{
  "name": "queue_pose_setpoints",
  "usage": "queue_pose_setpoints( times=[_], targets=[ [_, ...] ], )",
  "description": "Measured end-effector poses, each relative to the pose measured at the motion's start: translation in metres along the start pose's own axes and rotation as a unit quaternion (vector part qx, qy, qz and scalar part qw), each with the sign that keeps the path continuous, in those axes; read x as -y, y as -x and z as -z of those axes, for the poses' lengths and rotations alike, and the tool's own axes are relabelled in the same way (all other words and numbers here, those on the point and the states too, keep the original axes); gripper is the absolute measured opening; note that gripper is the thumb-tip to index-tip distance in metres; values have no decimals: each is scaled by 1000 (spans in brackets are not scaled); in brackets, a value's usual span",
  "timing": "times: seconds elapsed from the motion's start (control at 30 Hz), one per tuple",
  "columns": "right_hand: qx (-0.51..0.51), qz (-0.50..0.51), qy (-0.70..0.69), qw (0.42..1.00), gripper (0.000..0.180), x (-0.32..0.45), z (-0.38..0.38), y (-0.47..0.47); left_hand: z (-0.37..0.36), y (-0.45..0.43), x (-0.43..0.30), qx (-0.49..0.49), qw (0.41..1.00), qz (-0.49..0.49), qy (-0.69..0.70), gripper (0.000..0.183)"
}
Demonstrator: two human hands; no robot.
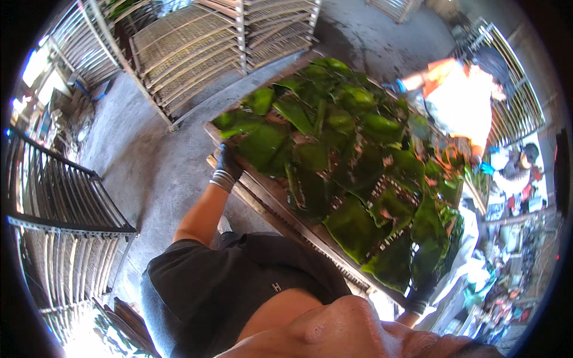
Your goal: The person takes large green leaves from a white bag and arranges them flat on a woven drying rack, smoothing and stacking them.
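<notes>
A long wooden-edged tray (286, 197) slants across the view before me, spread with overlapping glossy dark-green sheets (353, 223). Light slats show through gaps between the sheets. My left hand (229, 162), in a dark glove with a striped cuff, grips the tray's near left corner. At the opposite, near right end is my right hand (421, 293), also in a dark glove. It is against the tray's edge beside hanging green sheets, its fingers dark and hard to make out. Orange strips (450, 156) lie among the green towards the tray's right end.
Across the tray stands another person (461, 103) in a bright top, one hand near its right end. Farther right is a person with blue gloves (487, 168). Slatted racks with woven trays (188, 49) stand ahead; another rack (67, 228) is at left. Concrete floor (121, 147) lies between.
</notes>
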State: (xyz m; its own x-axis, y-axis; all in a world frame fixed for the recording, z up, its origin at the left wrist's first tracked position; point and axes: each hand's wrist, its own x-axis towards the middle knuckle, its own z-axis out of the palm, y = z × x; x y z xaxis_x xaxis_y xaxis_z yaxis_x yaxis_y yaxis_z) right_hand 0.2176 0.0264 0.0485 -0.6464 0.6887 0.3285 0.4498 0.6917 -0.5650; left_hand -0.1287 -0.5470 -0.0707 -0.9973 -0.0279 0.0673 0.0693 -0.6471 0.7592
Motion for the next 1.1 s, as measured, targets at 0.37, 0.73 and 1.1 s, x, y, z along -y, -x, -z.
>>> queue_pose_setpoints(
  times=[0.37, 0.73, 1.1],
  targets=[
    [28, -11, -142, 989, 42, 198, -87, 122, 85, -54, -90, -20, 964, 45, 260, 41],
    [72, -19, -193, 978, 40, 344, -154, 162, 190, -202, -343, -37, 985, 3, 171, 67],
    [134, 27, -239, 961, 39, 511, -291, 152, 233, -328, -543, -149, 980, -116, -58, 54]
  ],
)
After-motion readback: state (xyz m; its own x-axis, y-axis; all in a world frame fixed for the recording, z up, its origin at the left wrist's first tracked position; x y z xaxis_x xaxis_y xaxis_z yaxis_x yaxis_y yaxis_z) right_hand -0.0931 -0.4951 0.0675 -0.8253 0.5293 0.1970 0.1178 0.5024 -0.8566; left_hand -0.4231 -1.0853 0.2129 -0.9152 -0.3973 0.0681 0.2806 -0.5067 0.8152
